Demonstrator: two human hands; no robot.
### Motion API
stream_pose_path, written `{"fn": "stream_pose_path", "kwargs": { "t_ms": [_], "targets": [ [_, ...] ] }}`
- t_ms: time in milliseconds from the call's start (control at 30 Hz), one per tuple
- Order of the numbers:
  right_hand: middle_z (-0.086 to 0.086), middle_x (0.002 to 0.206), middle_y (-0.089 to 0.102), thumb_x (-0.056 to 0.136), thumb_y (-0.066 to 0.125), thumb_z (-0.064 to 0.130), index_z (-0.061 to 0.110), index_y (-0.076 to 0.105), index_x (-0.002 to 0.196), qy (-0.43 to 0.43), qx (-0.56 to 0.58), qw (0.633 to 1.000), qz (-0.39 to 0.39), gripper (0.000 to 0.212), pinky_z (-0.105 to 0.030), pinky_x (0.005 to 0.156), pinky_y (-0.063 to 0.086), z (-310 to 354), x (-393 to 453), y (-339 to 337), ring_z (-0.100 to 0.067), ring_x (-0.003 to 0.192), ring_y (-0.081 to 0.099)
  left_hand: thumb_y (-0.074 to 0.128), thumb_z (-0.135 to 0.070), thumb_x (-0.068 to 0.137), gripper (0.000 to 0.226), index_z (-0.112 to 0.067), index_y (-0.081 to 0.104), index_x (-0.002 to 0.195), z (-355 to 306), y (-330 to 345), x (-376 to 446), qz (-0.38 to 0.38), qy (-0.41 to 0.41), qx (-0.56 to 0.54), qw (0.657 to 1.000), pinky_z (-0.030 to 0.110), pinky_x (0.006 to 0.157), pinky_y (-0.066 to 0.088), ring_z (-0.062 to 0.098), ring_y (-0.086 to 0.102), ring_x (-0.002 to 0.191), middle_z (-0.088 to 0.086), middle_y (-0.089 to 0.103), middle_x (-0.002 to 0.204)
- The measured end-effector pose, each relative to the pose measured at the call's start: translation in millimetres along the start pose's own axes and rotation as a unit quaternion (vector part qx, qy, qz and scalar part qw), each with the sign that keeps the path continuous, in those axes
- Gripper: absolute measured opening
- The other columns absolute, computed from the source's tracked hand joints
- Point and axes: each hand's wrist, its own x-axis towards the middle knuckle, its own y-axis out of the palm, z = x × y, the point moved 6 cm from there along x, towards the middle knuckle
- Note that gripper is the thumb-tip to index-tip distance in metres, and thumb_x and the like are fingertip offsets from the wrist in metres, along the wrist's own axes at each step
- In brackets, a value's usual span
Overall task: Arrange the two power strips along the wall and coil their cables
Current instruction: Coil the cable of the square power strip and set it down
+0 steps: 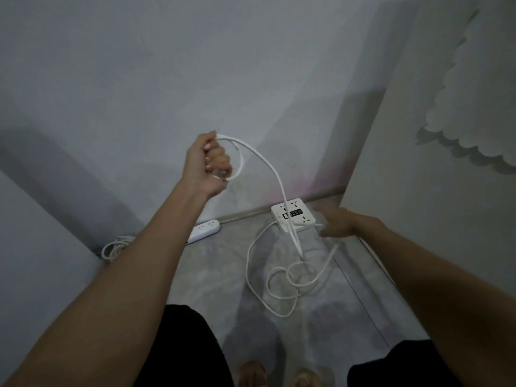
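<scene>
Head camera, looking down at a grey floor by a white wall [167, 79]. The left hand [208, 163] is raised, fingers clenched around loops of thin white cable [268, 163]. The right hand [339, 223] is blurred beside the square white power strip [293, 216] at the wall; its finger state cannot be told. Much cable lies loose on the floor. The long white power strip [205, 230] already lies along the wall, its coiled cable [114, 247] just beside.

We see a dim, greyish, grainy scene. Soft shadows fall on the wall [139, 79] left of and beyond the raised left hand [208, 160]. The right hand [337, 223] is motion-blurred, as is the cable [293, 236] just beside it. Wide-angle distortion bends the wall lines towards the edges.
</scene>
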Motion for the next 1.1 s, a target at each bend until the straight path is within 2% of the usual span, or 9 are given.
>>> {"fn": "stream_pose_path", "kwargs": {
  "t_ms": [67, 200, 267, 433, 633, 767, 867, 1000, 1100],
  "targets": [
    [-0.007, 0.133, 0.052, 0.075, 0.077, 0.012, 0.022, 0.027, 0.147, -0.076, 0.203, 0.976, -0.006, 0.089, -0.029, 0.093, 0.043, 38.6, 6.8, -8.4, -0.018, 0.114, 0.051, 0.038, -0.027, 0.098, 0.058, -0.018, 0.038, 0.041, 17.9, 17.1, 5.3, 0.014, -0.03, -0.008, 0.999, 0.016, 0.031, 0.019, 0.007, 0.022, 0.022, -0.004, 0.024, 0.03],
    [-0.013, 0.101, 0.064, 0.097, 0.052, 0.016, 0.002, 0.063, 0.102, -0.141, 0.403, 0.904, 0.025, 0.019, -0.014, 0.082, 0.045, 98.2, 4.6, -11.5, -0.007, 0.088, 0.062, 0.042, -0.02, 0.096, 0.054, -0.015, 0.036, 0.043, 31.5, 32.4, 7.5, -0.027, -0.029, -0.126, 0.991, 0.015, 0.03, 0.027, 0.008, 0.025, 0.023, -0.005, 0.026, 0.031],
    [-0.016, 0.079, 0.062, 0.104, 0.034, 0.017, 0.003, 0.059, 0.088, -0.11, 0.435, 0.894, 0.024, 0.033, -0.011, 0.055, 0.045, 102.3, 4.9, -5.8, -0.008, 0.061, 0.062, 0.044, -0.015, 0.095, 0.053, -0.014, 0.035, 0.043, 32.6, 22.9, 6.8, -0.071, -0.003, -0.204, 0.976, 0.013, 0.033, 0.031, 0.009, 0.029, 0.023, -0.005, 0.029, 0.031],
    [-0.007, 0.069, 0.054, 0.099, 0.045, 0.028, 0.006, 0.065, 0.101, -0.098, 0.106, 0.987, 0.07, 0.03, -0.028, 0.046, 0.051, 110.2, 1.6, -5.8, -0.017, 0.05, 0.051, 0.036, -0.016, 0.1, 0.041, -0.012, 0.04, 0.059, 36.5, -14.0, 10.5, -0.162, 0.085, -0.224, 0.957, 0.022, 0.046, 0.05, 0.016, 0.058, 0.037, 0.004, 0.058, 0.045],
    [-0.002, 0.058, 0.066, 0.078, 0.073, 0.022, 0.012, 0.074, 0.083, -0.191, 0.004, 0.981, 0.033, 0.011, -0.024, 0.047, 0.055, 141.1, -15.8, -35.9, -0.013, 0.052, 0.064, 0.022, -0.03, 0.107, 0.023, -0.015, 0.038, 0.099, 43.0, -25.7, 23.7, -0.178, 0.165, 0.245, 0.939, 0.031, 0.067, 0.051, 0.019, 0.067, 0.087, 0.005, 0.072, 0.092],
    [0.011, 0.061, 0.066, 0.071, 0.074, 0.031, 0.031, 0.073, 0.081, -0.197, -0.029, 0.98, 0.002, 0.01, -0.024, 0.062, 0.052, 135.9, -14.6, -38.2, 0.003, 0.056, 0.06, 0.021, -0.038, 0.105, 0.042, -0.004, 0.041, 0.12, 61.3, -18.5, 17.5, -0.094, 0.117, 0.551, 0.821, 0.041, 0.094, 0.046, 0.014, 0.062, 0.102, 0.0, 0.067, 0.106],
    [0.015, 0.066, 0.061, 0.069, 0.075, 0.027, 0.033, 0.073, 0.087, -0.2, -0.031, 0.979, -0.024, 0.019, -0.025, 0.065, 0.049, 123.7, -13.5, -45.6, 0.0, 0.062, 0.056, 0.028, -0.042, 0.103, 0.04, -0.01, 0.034, 0.126, 71.3, -22.1, 10.2, -0.06, 0.073, 0.688, 0.72, 0.026, 0.075, 0.044, 0.017, 0.064, 0.079, 0.002, 0.069, 0.088],
    [0.008, 0.066, 0.062, 0.069, 0.076, 0.015, 0.023, 0.073, 0.083, -0.178, -0.02, 0.978, -0.104, 0.017, -0.022, 0.062, 0.044, 93.0, -6.5, -57.0, -0.01, 0.062, 0.057, 0.027, -0.052, 0.1, 0.042, -0.015, 0.047, 0.102, 78.5, -24.4, 1.6, -0.003, 0.021, 0.798, 0.602, 0.033, 0.063, 0.054, 0.027, 0.066, 0.055, 0.01, 0.068, 0.068],
    [0.0, 0.084, 0.071, 0.068, 0.079, 0.018, 0.02, 0.075, 0.088, -0.17, -0.02, 0.973, -0.155, 0.021, -0.028, 0.075, 0.05, 72.0, -0.8, -58.2, -0.018, 0.081, 0.064, 0.021, -0.059, 0.098, 0.052, -0.021, 0.053, 0.082, 69.0, -10.3, -0.6, -0.009, 0.044, 0.888, 0.458, 0.034, 0.077, 0.047, 0.023, 0.066, 0.08, 0.0, 0.067, 0.08]
  ]
}}
